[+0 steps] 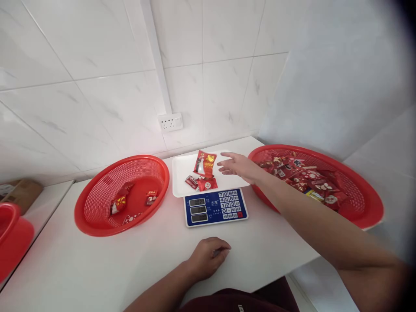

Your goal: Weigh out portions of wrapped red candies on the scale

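White table under both hands, pale marbled tile wall past them, with a socket plate up beyond the right hand's fingertips. Red mesh basket off to the left of both hands with a few wrapped packets in it, and a fuller red basket on the other side, right by the right hand and partly behind that forearm.

The big packet is red with gold print and a white patch, kinda shiny, tilted, just left of the right fingertips. It's at the white scale tray, right above some smaller red packets; can't tell if it's resting on them or in the air. The blue keypad panel sits between the two hands.

Right hand is open, fingers spread and pointing left over the tray, arm stretched out past the fuller basket's near rim. Left hand is down near the table's front edge, loosely curled with thumb and fingers close together. Can't tell if anything's in it.
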Demonstrator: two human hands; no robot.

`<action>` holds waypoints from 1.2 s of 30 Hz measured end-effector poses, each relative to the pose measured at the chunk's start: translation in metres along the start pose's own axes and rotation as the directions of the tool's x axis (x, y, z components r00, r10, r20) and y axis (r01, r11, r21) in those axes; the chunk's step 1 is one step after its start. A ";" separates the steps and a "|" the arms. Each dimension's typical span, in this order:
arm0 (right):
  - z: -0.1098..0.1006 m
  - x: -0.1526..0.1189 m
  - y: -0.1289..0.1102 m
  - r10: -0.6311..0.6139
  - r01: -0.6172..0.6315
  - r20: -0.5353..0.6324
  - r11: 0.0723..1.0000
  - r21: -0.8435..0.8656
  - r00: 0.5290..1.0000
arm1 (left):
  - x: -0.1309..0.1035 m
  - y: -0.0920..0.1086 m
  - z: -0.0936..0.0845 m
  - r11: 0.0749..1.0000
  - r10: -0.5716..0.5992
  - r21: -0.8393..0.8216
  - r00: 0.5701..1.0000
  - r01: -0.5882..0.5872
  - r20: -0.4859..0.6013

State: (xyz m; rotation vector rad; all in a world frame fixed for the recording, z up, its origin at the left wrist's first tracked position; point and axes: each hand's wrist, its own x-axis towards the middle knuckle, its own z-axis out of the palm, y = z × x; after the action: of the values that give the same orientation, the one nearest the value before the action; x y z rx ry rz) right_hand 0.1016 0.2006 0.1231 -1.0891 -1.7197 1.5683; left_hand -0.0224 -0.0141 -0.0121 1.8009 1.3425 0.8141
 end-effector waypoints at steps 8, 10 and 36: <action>0.027 0.003 0.032 -0.161 0.247 0.191 0.722 -0.646 0.968 | 0.000 0.000 -0.001 1.000 -0.003 0.004 1.000 0.003 0.030; 0.031 0.002 0.034 -0.172 0.262 0.199 0.691 -0.673 0.965 | -0.001 0.001 -0.002 1.000 -0.011 0.004 1.000 0.011 0.027; 0.023 0.012 0.028 -0.216 0.319 0.235 0.661 -0.679 0.948 | 0.002 0.000 0.000 1.000 -0.028 0.011 1.000 0.028 0.001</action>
State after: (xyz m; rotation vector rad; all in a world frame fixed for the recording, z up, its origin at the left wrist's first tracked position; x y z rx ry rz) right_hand 0.0818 0.1981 0.0908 -0.9927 -2.5596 0.7811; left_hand -0.0218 -0.0122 -0.0122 1.7874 1.3710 0.7923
